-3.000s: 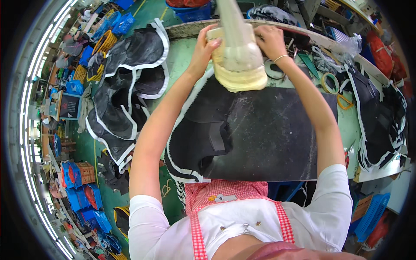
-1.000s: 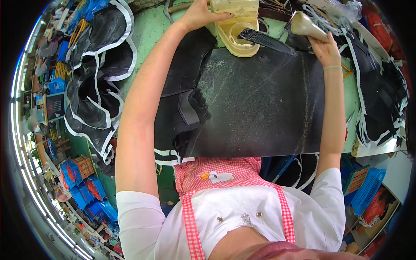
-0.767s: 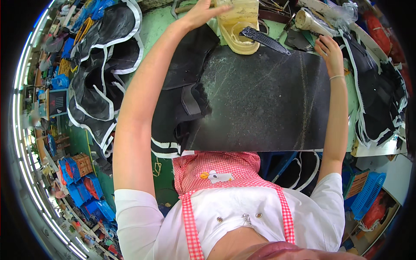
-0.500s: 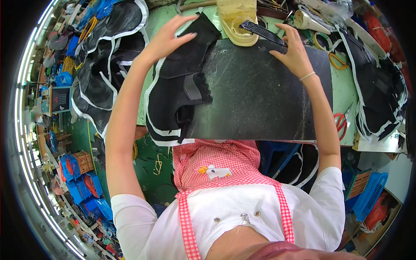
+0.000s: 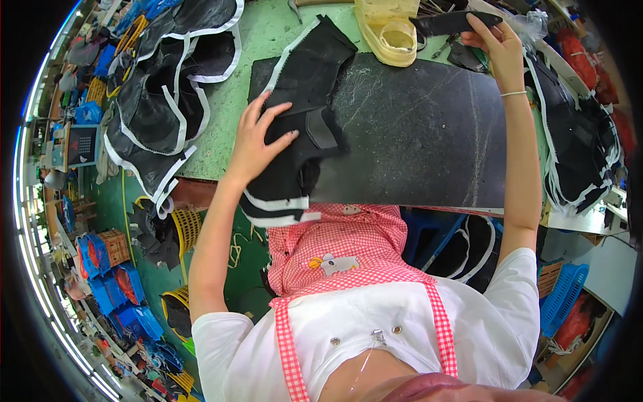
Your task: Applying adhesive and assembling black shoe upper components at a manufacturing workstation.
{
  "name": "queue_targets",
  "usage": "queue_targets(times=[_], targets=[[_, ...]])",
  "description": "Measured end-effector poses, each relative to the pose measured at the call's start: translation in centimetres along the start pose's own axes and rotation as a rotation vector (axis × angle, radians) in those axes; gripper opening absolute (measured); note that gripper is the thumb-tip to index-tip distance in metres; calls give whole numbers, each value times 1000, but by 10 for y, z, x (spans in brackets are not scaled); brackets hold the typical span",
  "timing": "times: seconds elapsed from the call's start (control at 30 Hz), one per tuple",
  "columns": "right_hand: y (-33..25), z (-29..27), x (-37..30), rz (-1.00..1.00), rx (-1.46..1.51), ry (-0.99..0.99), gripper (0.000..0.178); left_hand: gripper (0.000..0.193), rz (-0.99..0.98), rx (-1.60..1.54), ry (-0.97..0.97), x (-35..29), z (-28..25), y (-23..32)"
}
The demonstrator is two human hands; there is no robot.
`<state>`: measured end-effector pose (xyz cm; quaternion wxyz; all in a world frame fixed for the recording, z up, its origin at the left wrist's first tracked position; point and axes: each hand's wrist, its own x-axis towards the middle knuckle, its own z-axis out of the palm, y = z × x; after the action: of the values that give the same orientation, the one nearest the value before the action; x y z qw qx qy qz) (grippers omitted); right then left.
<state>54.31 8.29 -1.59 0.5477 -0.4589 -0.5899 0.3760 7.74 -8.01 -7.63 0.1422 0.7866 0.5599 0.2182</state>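
A black fabric piece with white edging [image 5: 301,87] lies along the left part of a dark board [image 5: 415,134], its near end hanging past the board's front edge. My left hand [image 5: 261,144] rests on the middle of this piece, fingers spread. Beyond the board's far right part, my right hand [image 5: 494,43] is raised and pinches a long, flat black strip [image 5: 439,25] by its right end. The strip's other end points left, close to a yellowish plastic container [image 5: 388,53] with a round cup-like part in it.
Edged black pieces [image 5: 157,114] pile up at the left, and another stack [image 5: 579,141] lies at the right. The green tabletop [image 5: 268,33] shows behind the board. Below the table on the left stands a yellow basket [image 5: 186,231].
My left hand has come down from the fabric's far end to its middle. My right hand has moved up and right, and the black strip is now turned nearly level. The view has shifted slightly.
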Motion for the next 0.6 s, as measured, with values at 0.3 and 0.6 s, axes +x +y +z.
queue_targets(times=[0.3, 0.6], targets=[[10, 75, -14, -317, -749, -56, 19, 27, -4, 64, 36, 9, -20, 5], [34, 40, -11, 193, -331, 166, 32, 55, 323, -46, -11, 60, 15, 6]])
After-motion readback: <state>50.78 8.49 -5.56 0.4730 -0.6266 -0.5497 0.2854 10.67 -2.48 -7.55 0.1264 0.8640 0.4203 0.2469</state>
